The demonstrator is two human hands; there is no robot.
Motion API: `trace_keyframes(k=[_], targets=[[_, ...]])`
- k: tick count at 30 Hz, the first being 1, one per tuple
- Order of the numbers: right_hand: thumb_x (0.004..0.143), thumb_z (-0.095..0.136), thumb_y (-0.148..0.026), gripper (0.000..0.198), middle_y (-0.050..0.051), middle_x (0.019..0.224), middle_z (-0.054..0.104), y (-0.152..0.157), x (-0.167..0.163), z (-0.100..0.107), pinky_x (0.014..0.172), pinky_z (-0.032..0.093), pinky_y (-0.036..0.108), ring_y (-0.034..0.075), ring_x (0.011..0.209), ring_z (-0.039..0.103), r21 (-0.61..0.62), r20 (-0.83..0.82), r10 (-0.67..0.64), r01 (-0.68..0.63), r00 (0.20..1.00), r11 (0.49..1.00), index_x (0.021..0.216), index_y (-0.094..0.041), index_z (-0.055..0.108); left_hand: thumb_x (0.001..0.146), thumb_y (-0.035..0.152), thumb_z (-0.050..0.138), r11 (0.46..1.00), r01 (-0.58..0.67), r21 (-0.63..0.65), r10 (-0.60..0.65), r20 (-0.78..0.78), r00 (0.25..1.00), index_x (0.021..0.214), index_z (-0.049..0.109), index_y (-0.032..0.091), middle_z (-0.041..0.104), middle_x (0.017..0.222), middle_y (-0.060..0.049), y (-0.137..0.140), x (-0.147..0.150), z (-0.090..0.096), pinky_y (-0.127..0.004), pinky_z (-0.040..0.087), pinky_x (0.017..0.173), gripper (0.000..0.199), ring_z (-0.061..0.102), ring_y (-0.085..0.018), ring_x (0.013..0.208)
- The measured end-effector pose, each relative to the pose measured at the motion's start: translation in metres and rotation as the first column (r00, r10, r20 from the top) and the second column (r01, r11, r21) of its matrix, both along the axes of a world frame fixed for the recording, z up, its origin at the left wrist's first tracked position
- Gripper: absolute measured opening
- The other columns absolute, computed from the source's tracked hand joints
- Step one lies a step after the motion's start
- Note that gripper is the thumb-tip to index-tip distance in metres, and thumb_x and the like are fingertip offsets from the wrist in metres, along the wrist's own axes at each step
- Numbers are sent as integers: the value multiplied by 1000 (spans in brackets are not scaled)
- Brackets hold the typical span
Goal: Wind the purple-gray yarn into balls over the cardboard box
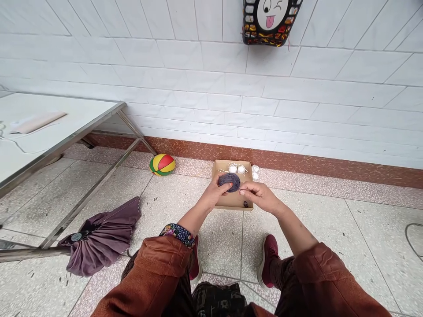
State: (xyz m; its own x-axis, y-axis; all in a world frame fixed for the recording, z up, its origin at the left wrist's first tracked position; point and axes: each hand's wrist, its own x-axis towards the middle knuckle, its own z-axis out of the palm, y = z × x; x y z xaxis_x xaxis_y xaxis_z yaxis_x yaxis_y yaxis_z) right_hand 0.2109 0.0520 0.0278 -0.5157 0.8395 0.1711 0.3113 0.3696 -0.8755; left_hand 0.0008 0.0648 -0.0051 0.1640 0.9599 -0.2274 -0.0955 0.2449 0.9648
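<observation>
My left hand (216,192) is closed around a dark grey-purple ball of yarn (230,181), with the thumb lying across its lower side. Just right of the ball, my right hand (259,195) pinches thumb and forefinger together on what looks like a thin strand of the same yarn. Both hands are above a shallow cardboard box (231,203) on the floor. Two small white balls of string (237,168) lie in the far part of the box, with loose ends trailing. A small dark scrap (245,204) rests in its near right corner.
A red, yellow and green ball (162,165) sits by the wall. To the left stands a metal-framed table (82,110), with purple pleated cloth (102,237) at its leg. A black basket (271,26) is up on the tiled wall. A cable (410,237) lies at far right.
</observation>
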Motion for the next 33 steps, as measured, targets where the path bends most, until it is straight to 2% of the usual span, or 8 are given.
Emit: trace_keyframes(k=[5, 11, 14, 17, 21, 25, 28, 33], targets=[[97, 57, -42, 25, 4, 85, 69, 5, 4, 1, 76, 47, 31, 19, 79, 61, 45, -104, -181, 186, 978, 981, 88, -22, 69, 72, 28, 77, 979, 200, 44, -195, -96, 976, 147, 41, 21, 67, 115, -9, -5, 3, 1, -44, 43, 101, 84, 62, -26, 108], [95, 56, -39, 24, 1, 75, 63, 15, 4, -15, 69, 43, 29, 17, 71, 57, -19, -51, -302, 301, 952, 953, 79, -21, 64, 75, 32, 79, 896, 417, 153, -443, 263, 857, 148, 48, 30, 59, 138, -10, -18, 4, 19, -45, 42, 106, 79, 55, -30, 126], [94, 53, -34, 22, -1, 71, 60, 15, 3, -24, 65, 40, 28, 16, 67, 54, -39, 23, -289, 289, 957, 956, 79, -21, 61, 75, 31, 78, 927, 356, 115, -371, 404, 836, 144, 53, 29, 60, 137, -11, -16, 2, 23, -41, 47, 100, 74, 59, -29, 122], [94, 52, -31, 22, -2, 66, 55, 11, 1, -26, 61, 37, 26, 15, 62, 49, -9, 70, -198, 199, 978, 980, 75, -21, 59, 73, 32, 78, 980, 191, 51, -196, 374, 906, 132, 61, 23, 64, 130, -11, -8, 0, 18, -37, 50, 92, 62, 61, -27, 115], [96, 55, -36, 22, -2, 69, 57, 3, -5, -19, 61, 37, 26, 13, 61, 47, -39, 62, 4, -1, 998, 999, 83, -21, 66, 74, 36, 74, 1000, 13, -4, -12, 120, 993, 123, 64, 20, 67, 118, -10, 4, -3, 5, -36, 50, 83, 52, 63, -26, 105], [94, 61, -42, 23, 0, 77, 65, 1, -5, -6, 65, 44, 27, 15, 68, 55, -69, -50, -2, -1, 999, 998, 90, -22, 71, 64, 25, 77, 987, 3, 164, 37, -246, 969, 117, 68, 19, 62, 122, -10, 6, -3, -1, -43, 42, 105, 53, 56, -30, 119], [94, 62, -43, 24, 3, 85, 70, 7, -2, -1, 77, 48, 32, 19, 80, 62, -1, -122, -122, 123, 985, 992, 85, -22, 72, 64, 23, 78, 972, 169, 165, -119, -273, 954, 131, 61, 20, 60, 129, -11, 0, -2, 4, -46, 39, 108, 70, 57, -30, 119], [92, 61, -41, 23, 2, 79, 67, 19, 0, -15, 76, 46, 32, 19, 78, 59, 40, -112, -283, 289, 952, 956, 80, -22, 68, 71, 30, 79, 887, 427, 175, -445, 75, 893, 151, 43, 28, 60, 135, -10, -14, 0, 19, -44, 41, 105, 88, 57, -29, 121]])
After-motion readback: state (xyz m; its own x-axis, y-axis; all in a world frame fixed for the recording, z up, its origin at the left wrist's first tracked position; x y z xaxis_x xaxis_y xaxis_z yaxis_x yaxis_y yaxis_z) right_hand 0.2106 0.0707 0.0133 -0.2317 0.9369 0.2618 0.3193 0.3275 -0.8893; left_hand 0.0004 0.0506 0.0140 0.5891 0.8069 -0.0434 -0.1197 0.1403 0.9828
